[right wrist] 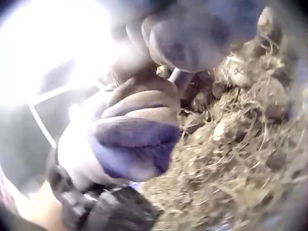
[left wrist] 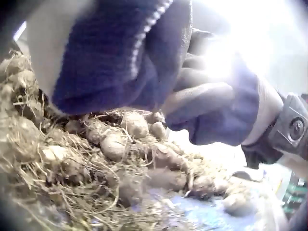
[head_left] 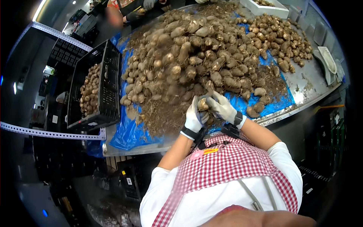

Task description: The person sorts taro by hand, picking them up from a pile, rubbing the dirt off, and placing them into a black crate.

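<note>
The metal table [head_left: 314, 87] is tuber-heaped; at five o'clock, a tuber [head_left: 203, 103] is clamped by the left hand [head_left: 193, 114], the right hand's [head_left: 224, 109] grip unclear. A nine-o'clock crate [head_left: 110, 81] is shown in head view only.

Tubers [head_left: 191, 42] on table [head_left: 308, 80] (crate [head_left: 109, 81] left)

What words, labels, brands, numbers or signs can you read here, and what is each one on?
No text reads clearly.
Yellow tag on the checked apron: reddish lettering, too small to read.
White label on a dark container, lower left: too small to read.
White label at far left: too small to read.
</note>
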Motion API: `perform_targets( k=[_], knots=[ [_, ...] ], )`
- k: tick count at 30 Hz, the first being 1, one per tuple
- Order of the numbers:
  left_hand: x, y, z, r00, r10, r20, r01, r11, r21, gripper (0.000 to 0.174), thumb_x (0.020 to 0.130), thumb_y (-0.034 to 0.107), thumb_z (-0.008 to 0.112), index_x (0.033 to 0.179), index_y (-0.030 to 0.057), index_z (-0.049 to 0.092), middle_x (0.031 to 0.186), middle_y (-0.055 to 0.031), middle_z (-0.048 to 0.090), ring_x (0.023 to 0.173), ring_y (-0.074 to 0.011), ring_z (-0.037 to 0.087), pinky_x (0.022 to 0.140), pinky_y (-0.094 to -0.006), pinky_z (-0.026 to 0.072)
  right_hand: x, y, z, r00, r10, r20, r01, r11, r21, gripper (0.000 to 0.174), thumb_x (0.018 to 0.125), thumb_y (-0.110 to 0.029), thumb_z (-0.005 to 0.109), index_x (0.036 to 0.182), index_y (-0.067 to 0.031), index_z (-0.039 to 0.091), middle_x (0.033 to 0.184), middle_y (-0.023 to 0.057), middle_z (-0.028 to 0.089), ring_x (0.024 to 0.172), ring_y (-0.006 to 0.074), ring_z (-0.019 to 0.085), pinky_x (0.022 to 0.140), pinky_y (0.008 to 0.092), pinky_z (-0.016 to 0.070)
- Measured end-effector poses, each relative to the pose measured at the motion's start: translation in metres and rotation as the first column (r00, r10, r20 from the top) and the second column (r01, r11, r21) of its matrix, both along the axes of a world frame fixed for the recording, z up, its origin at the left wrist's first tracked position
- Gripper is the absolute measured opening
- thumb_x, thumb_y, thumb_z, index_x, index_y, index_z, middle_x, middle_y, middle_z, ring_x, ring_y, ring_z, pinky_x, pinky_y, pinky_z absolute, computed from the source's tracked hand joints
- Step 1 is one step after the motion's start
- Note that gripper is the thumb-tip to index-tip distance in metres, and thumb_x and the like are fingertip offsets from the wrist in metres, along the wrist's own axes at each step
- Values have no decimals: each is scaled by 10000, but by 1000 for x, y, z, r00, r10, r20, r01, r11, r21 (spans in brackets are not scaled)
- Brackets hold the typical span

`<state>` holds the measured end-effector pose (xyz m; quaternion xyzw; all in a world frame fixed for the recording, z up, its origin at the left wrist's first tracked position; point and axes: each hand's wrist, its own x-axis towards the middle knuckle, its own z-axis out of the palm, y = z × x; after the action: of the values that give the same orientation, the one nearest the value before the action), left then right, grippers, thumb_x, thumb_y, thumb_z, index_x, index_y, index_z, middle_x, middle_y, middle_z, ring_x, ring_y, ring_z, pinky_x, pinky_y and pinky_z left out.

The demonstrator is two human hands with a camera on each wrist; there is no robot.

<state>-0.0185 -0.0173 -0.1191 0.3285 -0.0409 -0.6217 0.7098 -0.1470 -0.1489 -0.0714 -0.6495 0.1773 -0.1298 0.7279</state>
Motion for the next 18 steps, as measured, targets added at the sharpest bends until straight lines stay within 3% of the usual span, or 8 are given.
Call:
perform_targets(
  k=[1,5,8,9,10,11,15,18],
  knots=[
    [-13,-7,19,991,106,79,-114,989,100,521,980,524,393,975,24,538,508,-48,441,352,-124,323,379,-256,276,-6,2,4,998,52,18,-55,975,213,379,970,-310,564,1206,-16,521,828,28,572,658,72,528,596,228,469],
    [-2,-10,21,999,-10,-51,14,996,83,514,973,552,392,946,71,572,523,-27,443,347,-130,325,352,-250,277,-13,4,6,989,54,137,-84,971,224,513,951,-359,584,1310,-12,467,959,70,593,796,108,554,697,269,496],
    [6,-4,12,992,-93,-90,93,996,-10,522,990,526,384,1004,41,577,572,-74,496,417,-166,436,386,-295,344,-15,-4,2,991,2,134,57,902,-429,608,914,-400,625,1331,3,446,1078,128,606,932,172,577,798,329,506],
    [-4,-9,1,665,149,732,-171,984,-45,521,1008,482,373,1032,0,568,728,-120,562,625,-222,523,562,-340,420,-10,-8,-1,982,77,172,46,789,-613,598,891,-400,643,1300,5,483,1111,175,599,956,239,596,789,356,505],
    [-11,-12,6,338,165,926,-206,974,-99,512,1018,451,368,1036,-21,565,801,-147,593,708,-247,563,648,-353,453,-6,-8,2,969,156,190,48,638,-768,588,868,-400,660,1268,7,520,1145,223,592,980,306,615,780,382,504],
    [-19,-14,11,-42,156,987,-284,945,-161,504,1029,420,363,1041,-42,562,874,-173,625,792,-272,602,734,-366,485,-9,-6,8,988,106,116,24,628,-778,519,870,-379,655,1210,0,554,1066,217,610,908,313,625,727,389,503],
    [-26,-19,50,309,-7,951,-342,932,118,413,1032,330,404,988,-43,575,837,-187,608,714,-254,576,668,-347,460,-9,-3,9,993,12,117,91,557,-826,324,905,-293,611,1063,-10,602,789,150,621,663,255,613,589,381,486],
    [-28,-12,57,197,-114,974,-302,938,171,286,1011,209,441,1025,-50,561,850,-202,599,714,-288,591,627,-373,476,-7,6,9,996,-78,-48,54,924,-378,238,927,-219,567,1026,-5,598,694,126,580,606,211,569,585,364,485]
  ],
)
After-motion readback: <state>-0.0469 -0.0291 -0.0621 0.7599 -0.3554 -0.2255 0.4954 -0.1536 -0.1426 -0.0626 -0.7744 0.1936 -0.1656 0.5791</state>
